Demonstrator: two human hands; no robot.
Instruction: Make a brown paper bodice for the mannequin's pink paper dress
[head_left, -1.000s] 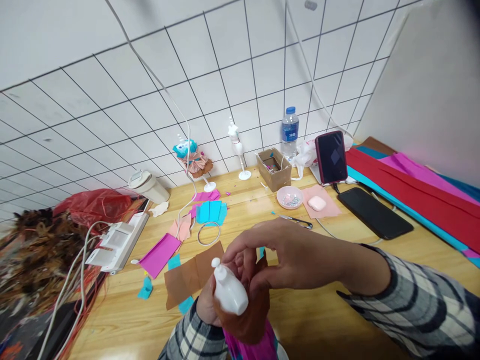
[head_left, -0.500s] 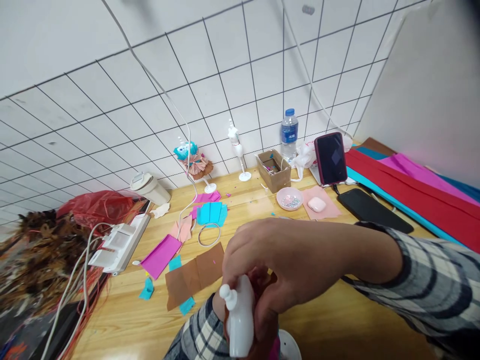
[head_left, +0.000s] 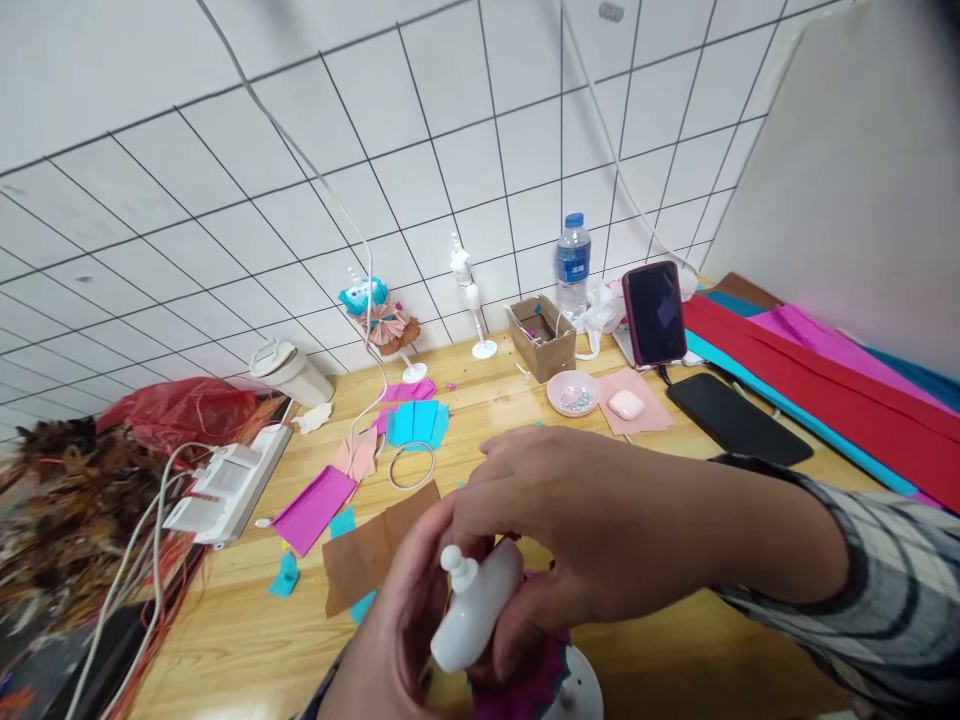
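Both my hands close around a small white mannequin figure (head_left: 471,612) held low in front of me. Pink and brown paper (head_left: 525,672) is wrapped about its lower part, and its round white base (head_left: 581,690) shows below. My left hand (head_left: 390,625) grips it from underneath on the left. My right hand (head_left: 577,530) covers it from above and the right, fingers curled on the paper wrap. Brown, magenta and blue paper scraps (head_left: 375,535) lie on the wooden table (head_left: 247,640) just beyond.
At the back stand a dressed figure (head_left: 379,320), a bare white one (head_left: 469,300), a cardboard box (head_left: 541,338), a water bottle (head_left: 573,262), a bead dish (head_left: 573,392) and two phones (head_left: 739,418). Coloured paper sheets (head_left: 825,385) lie right; power strip (head_left: 225,480) and feathers (head_left: 67,510) left.
The view has shifted slightly. My left hand has come up into view under the figure, which now tilts to the right, and my right hand has settled over it.
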